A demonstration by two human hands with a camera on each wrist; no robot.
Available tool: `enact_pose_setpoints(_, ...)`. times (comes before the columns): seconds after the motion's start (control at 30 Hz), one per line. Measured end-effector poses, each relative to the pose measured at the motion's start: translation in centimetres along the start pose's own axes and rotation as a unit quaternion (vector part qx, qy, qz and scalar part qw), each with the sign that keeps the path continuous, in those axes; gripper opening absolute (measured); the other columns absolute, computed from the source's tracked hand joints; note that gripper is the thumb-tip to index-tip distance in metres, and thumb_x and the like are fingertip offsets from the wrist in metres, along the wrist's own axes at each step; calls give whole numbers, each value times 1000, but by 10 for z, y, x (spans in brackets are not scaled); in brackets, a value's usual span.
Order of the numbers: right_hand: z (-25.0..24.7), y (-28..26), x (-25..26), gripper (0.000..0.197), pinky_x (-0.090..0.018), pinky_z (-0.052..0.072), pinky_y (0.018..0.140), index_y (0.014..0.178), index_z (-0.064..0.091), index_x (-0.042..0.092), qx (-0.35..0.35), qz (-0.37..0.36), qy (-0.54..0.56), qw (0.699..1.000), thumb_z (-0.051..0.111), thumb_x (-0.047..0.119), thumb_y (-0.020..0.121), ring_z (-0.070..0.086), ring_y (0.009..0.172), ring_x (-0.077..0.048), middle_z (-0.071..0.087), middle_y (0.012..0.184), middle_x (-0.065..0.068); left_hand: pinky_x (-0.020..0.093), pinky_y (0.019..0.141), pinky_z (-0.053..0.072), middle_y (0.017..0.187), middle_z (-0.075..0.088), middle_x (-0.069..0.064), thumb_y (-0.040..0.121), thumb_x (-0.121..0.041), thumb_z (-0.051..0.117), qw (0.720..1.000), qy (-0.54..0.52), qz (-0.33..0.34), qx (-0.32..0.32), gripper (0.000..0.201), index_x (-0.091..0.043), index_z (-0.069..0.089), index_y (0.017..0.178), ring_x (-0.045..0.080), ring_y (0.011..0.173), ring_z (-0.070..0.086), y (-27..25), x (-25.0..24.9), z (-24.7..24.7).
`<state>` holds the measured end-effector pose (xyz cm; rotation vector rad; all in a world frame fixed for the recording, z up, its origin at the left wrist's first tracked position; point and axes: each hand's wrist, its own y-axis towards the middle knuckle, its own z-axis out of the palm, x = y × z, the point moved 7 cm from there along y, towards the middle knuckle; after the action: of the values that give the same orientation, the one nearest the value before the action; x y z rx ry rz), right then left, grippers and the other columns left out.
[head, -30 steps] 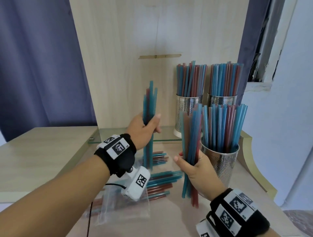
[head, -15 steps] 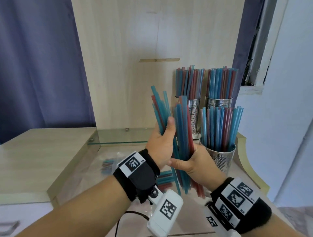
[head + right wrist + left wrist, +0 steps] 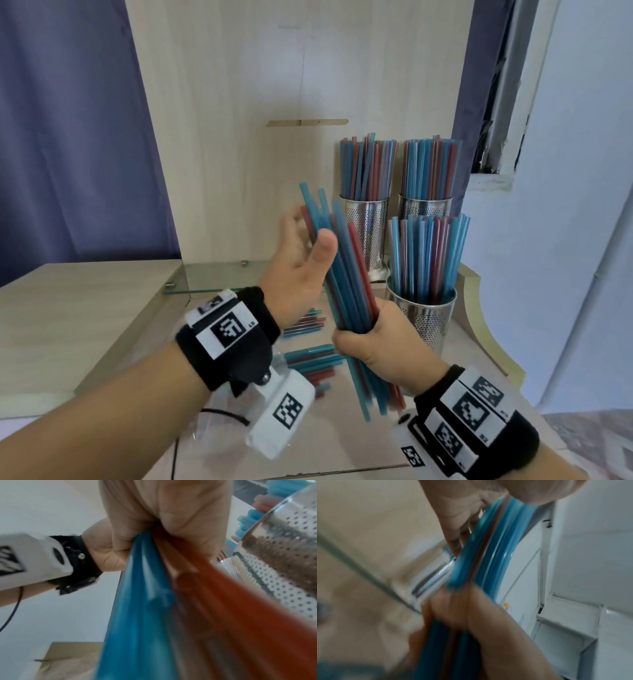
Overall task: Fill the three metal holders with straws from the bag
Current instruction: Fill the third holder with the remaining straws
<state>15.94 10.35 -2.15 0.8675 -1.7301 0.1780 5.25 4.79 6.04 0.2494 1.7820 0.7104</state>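
Observation:
My right hand [image 3: 370,337] grips a leaning bundle of blue and red straws [image 3: 346,274] near its lower end, just left of the front metal holder [image 3: 424,318]. The same bundle fills the right wrist view as blue and red straws [image 3: 137,601] running out of my fist. My left hand [image 3: 303,255] is beside the bundle's upper half with fingers spread, its thumb resting against the straws [image 3: 481,555]. All three perforated holders stand packed with straws: the front one, the back left [image 3: 366,222] and the back right [image 3: 424,205].
Loose straws [image 3: 308,363] lie on the wooden table under my hands, partly inside a clear plastic bag [image 3: 219,428]. A wooden panel [image 3: 291,85] rises behind the holders. A glass shelf edge [image 3: 205,291] and the table's curved right rim [image 3: 479,308] bound the area.
The small bunch from my left hand has joined the bundle in my right. The left fingers have spread open, and the merged bundle now leans left.

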Motion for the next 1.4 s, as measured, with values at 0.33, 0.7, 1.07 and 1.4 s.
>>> enact_pose_setpoints(0.33,-4,-16,9,24,-18,38,47,76,51,18,-52,-25,-70,996,74,14,72,39,49,-6,40,61,5,20,89,37,106,57,-13,99,-34,32,920,353,170,-14,37,-17,62,115,2,101,50,16,-48,-1)
enact_pose_setpoints(0.7,-17,-28,9,25,-20,45,49,80,54,21,-83,-28,-77,993,77,15,72,46,50,-5,48,61,4,5,99,31,132,54,-1,96,-47,36,920,335,202,20,54,-12,50,135,-1,117,46,2,-42,19)
enact_pose_setpoints(1.07,-109,-20,39,11,-21,54,63,85,70,10,-178,-64,37,981,78,8,77,68,68,-9,71,74,-1,22,110,32,149,41,-1,81,-82,25,970,202,122,62,94,-16,29,148,0,135,37,23,1,40)
enact_pose_setpoints(1.4,-173,39,52,13,-52,59,82,81,67,11,-239,-82,169,953,78,18,77,69,78,-26,67,78,-7,43,114,33,154,34,-2,49,-75,76,957,225,-100,154,134,-35,-1,151,11,137,36,30,111,91)
